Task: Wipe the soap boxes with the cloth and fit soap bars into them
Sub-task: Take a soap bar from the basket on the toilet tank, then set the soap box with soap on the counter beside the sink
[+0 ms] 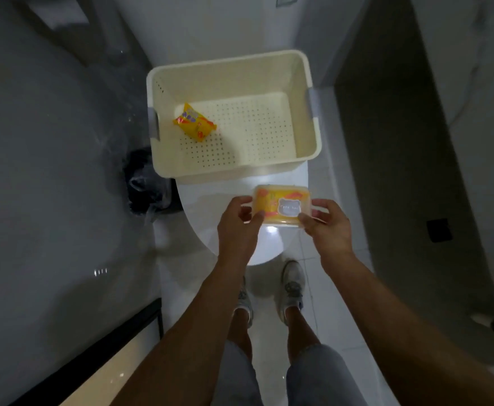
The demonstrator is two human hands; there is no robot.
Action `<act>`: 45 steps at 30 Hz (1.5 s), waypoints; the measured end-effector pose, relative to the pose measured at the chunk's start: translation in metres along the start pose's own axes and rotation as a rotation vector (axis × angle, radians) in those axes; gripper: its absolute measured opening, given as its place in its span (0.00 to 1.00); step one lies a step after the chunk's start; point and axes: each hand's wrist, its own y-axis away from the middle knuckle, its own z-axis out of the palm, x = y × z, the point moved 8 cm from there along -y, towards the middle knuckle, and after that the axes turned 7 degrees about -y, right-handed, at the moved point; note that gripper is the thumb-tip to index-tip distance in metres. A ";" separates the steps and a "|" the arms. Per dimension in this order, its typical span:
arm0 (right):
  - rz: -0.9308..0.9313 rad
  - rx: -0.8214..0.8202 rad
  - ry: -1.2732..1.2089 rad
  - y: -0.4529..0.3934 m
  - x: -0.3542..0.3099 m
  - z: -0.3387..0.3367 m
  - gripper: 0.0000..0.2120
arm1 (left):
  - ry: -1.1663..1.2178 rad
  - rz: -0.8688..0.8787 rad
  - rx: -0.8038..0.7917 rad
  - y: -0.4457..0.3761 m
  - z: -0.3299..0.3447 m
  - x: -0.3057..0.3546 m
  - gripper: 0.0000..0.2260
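Both hands hold a small clear-lidded plastic soap box between them, above the closed white toilet lid. The left hand pinches the box's left end with thumb and curled fingers; the right hand grips its right end the same way, so the hands stand apart with the box clamped between them. Through the lid shows a yellow-and-orange wrapped soap bar filling the box, under a grey bear-shaped sticker.

Just beyond the hands, a cream perforated plastic basket with grey handles sits on the toilet. In it, toward the far left of the left hand, lies one yellow wrapped soap bar, alone on the perforated floor.

Left of the left hand, beside the toilet, stands a bin lined with a dark bag.
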 end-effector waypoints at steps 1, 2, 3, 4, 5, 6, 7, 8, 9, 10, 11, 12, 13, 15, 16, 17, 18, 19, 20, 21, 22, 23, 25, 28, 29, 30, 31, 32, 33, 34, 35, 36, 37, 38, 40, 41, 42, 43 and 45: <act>-0.024 -0.014 -0.054 0.008 -0.015 -0.007 0.16 | 0.030 0.024 -0.008 0.005 -0.005 0.016 0.13; -0.052 -0.026 -0.107 0.017 -0.033 -0.013 0.16 | 0.054 0.054 -0.015 0.009 -0.010 0.033 0.13; -0.080 -0.031 -0.151 0.025 -0.051 -0.019 0.16 | 0.074 0.087 -0.020 0.012 -0.016 0.052 0.13; -0.108 -0.031 -0.185 0.033 -0.069 -0.025 0.15 | 0.091 0.120 -0.023 0.015 -0.022 0.073 0.13; -0.137 -0.026 -0.213 0.042 -0.089 -0.031 0.15 | 0.098 0.156 -0.028 0.019 -0.028 0.095 0.14; -0.164 -0.024 -0.236 0.049 -0.108 -0.037 0.16 | 0.101 0.196 -0.032 0.023 -0.034 0.119 0.14; -0.189 -0.030 -0.257 0.056 -0.128 -0.041 0.16 | 0.107 0.240 -0.034 0.027 -0.040 0.143 0.15; -0.214 -0.040 -0.286 0.063 -0.147 -0.045 0.17 | 0.125 0.286 -0.037 0.031 -0.047 0.166 0.16; -0.243 -0.048 -0.318 0.070 -0.166 -0.050 0.17 | 0.147 0.323 -0.046 0.035 -0.053 0.189 0.16; -0.271 -0.050 -0.344 0.077 -0.184 -0.055 0.17 | 0.165 0.347 -0.059 0.040 -0.060 0.210 0.17; -0.301 -0.046 -0.361 0.086 -0.202 -0.060 0.17 | 0.179 0.366 -0.076 0.045 -0.066 0.230 0.17; -0.333 -0.039 -0.377 0.094 -0.219 -0.066 0.16 | 0.191 0.385 -0.093 0.050 -0.071 0.250 0.18; -0.363 -0.029 -0.395 0.102 -0.234 -0.072 0.15 | 0.203 0.406 -0.107 0.055 -0.076 0.268 0.18; -0.413 -0.013 -0.433 0.118 -0.262 -0.085 0.15 | 0.219 0.465 -0.122 0.066 -0.084 0.303 0.15; -0.429 -0.008 -0.452 0.125 -0.273 -0.092 0.15 | 0.215 0.494 -0.135 0.072 -0.087 0.319 0.15; -0.443 -0.002 -0.473 0.131 -0.282 -0.100 0.15 | 0.211 0.520 -0.155 0.077 -0.087 0.333 0.15; -0.455 0.010 -0.500 0.138 -0.289 -0.109 0.15 | 0.207 0.540 -0.180 0.084 -0.086 0.345 0.16; -0.466 0.028 -0.526 0.144 -0.294 -0.118 0.16 | 0.202 0.558 -0.206 0.089 -0.083 0.356 0.16; -0.478 0.051 -0.550 0.152 -0.298 -0.129 0.16 | 0.194 0.579 -0.233 0.096 -0.079 0.365 0.17; -0.491 0.078 -0.562 0.159 -0.301 -0.139 0.15 | 0.185 0.601 -0.262 0.102 -0.073 0.374 0.17; -0.505 0.109 -0.565 0.166 -0.302 -0.150 0.15 | 0.178 0.621 -0.292 0.108 -0.066 0.381 0.17; -0.513 0.145 -0.563 0.171 -0.302 -0.162 0.15 | 0.175 0.639 -0.321 0.114 -0.057 0.387 0.15; -0.505 0.217 -0.560 0.181 -0.299 -0.188 0.15 | 0.162 0.665 -0.377 0.126 -0.036 0.399 0.13; -0.485 0.309 -0.548 0.190 -0.291 -0.228 0.19 | 0.136 0.674 -0.436 0.143 0.001 0.414 0.13; -0.485 0.339 -0.554 0.192 -0.288 -0.243 0.19 | 0.130 0.675 -0.452 0.149 0.015 0.419 0.13; -0.487 0.367 -0.566 0.193 -0.283 -0.258 0.19 | 0.125 0.674 -0.469 0.156 0.030 0.425 0.14; -0.487 0.394 -0.577 0.194 -0.279 -0.273 0.19 | 0.116 0.673 -0.486 0.162 0.045 0.430 0.14; -0.487 0.421 -0.589 0.195 -0.274 -0.288 0.18 | 0.104 0.676 -0.504 0.168 0.061 0.435 0.14; -0.487 0.448 -0.601 0.194 -0.268 -0.303 0.18 | 0.088 0.681 -0.518 0.175 0.077 0.440 0.13; -0.482 0.473 -0.613 0.194 -0.263 -0.319 0.18 | 0.072 0.689 -0.530 0.182 0.093 0.445 0.13; -0.472 0.500 -0.625 0.193 -0.257 -0.335 0.19 | 0.056 0.700 -0.541 0.189 0.109 0.451 0.12; -0.460 0.528 -0.634 0.192 -0.252 -0.352 0.20 | 0.038 0.713 -0.556 0.197 0.125 0.456 0.12; -0.450 0.554 -0.639 0.191 -0.247 -0.368 0.20 | 0.021 0.728 -0.573 0.206 0.142 0.461 0.12; -0.442 0.578 -0.641 0.190 -0.242 -0.384 0.20 | 0.006 0.743 -0.590 0.215 0.158 0.466 0.12; -0.429 0.626 -0.650 0.188 -0.233 -0.417 0.20 | -0.028 0.775 -0.623 0.233 0.191 0.476 0.12; -0.424 0.652 -0.659 0.187 -0.229 -0.435 0.19 | -0.043 0.791 -0.645 0.243 0.208 0.481 0.13; -0.420 0.678 -0.669 0.187 -0.224 -0.452 0.19 | -0.054 0.805 -0.675 0.253 0.225 0.486 0.13; -0.411 0.702 -0.680 0.187 -0.219 -0.468 0.19 | -0.062 0.815 -0.709 0.264 0.242 0.490 0.14; -0.390 0.748 -0.709 0.189 -0.208 -0.498 0.18 | -0.078 0.827 -0.771 0.284 0.274 0.496 0.15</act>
